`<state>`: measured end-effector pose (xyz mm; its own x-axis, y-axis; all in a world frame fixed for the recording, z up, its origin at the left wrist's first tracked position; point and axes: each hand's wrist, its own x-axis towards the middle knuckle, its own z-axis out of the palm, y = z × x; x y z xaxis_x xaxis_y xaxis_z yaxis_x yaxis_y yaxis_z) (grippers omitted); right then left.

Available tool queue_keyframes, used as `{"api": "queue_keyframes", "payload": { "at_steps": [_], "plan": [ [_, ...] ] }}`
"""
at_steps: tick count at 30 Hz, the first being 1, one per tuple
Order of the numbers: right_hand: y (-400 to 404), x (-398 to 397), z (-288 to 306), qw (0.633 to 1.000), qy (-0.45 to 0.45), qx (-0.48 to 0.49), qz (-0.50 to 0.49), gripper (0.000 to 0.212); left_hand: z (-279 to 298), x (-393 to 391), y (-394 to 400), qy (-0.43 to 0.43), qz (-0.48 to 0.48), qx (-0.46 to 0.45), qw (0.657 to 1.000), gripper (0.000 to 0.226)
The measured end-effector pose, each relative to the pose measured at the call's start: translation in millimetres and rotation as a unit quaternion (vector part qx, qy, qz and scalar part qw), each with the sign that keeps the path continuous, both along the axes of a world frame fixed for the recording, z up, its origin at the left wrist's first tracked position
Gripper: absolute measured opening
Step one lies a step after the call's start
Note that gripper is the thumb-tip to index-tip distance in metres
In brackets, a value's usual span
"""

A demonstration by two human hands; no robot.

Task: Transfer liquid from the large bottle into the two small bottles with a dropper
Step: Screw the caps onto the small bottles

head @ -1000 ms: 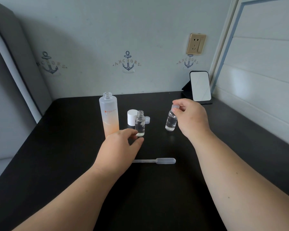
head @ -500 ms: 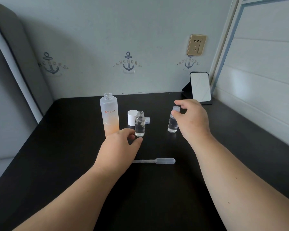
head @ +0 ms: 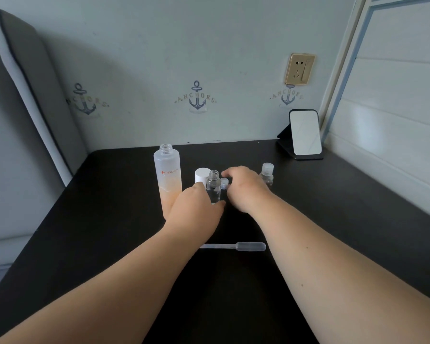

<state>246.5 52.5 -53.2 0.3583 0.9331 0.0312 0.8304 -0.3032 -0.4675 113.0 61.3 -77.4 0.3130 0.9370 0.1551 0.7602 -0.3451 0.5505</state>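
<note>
The left hand (head: 196,209) holds the open small bottle (head: 214,187) near its base. The right hand (head: 246,187) reaches with loosely curled fingers toward the small clear cap (head: 224,182) just behind — whether it touches it already, I cannot tell. The second small bottle (head: 266,174) stands capped, well to the right. The large bottle (head: 168,180) is open, its white cap (head: 202,175) beside it. The dropper (head: 233,246) lies unused on the bench (head: 109,232) — filling seems finished, closing remains.
</note>
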Motion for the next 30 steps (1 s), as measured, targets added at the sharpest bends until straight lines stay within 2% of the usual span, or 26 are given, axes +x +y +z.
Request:
{"api": "queue_keyframes", "payload": {
  "at_steps": [3, 8, 12, 16, 22, 26, 30],
  "plan": [
    [10.0, -1.0, -5.2, 0.998, 0.004, -0.056, 0.01, 0.052, -2.7, 9.3, 6.9, -0.014, 0.01, -0.012, 1.0, 0.03],
    [20.0, 2.3, -11.5, 0.997, 0.04, -0.068, 0.003, 0.05, -11.0, 15.3, 13.7, -0.031, 0.031, -0.007, 0.999, 0.037],
    [17.4, 2.3, -15.9, 0.999, 0.015, -0.042, 0.006, 0.037, -12.8, 16.0, 17.6, -0.061, 0.027, 0.0, 0.998, 0.042],
    [13.2, 2.2, -10.1, 0.999, -0.035, -0.038, -0.002, 0.034, -12.4, 16.1, 16.7, -0.061, 0.021, 0.011, 0.998, 0.032],
    [-9.0, -2.8, -3.9, 0.997, -0.083, -0.003, -0.001, 0.024, -6.1, 10.2, 6.1, -0.06, 0.01, 0.002, 0.998, 0.027],
    [-28.2, -1.7, -1.7, 0.997, -0.013, 0.068, -0.017, 0.028, -3.6, -7.1, -7.2, -0.069, 0.007, 0.01, 0.998, 0.033],
    [-47.5, 0.4, -3.0, 0.98, 0.134, 0.147, -0.022, 0.02, -1.3, -23.9, -19.5, -0.092, 0.001, 0.01, 0.996, 0.037]
  ]
}}
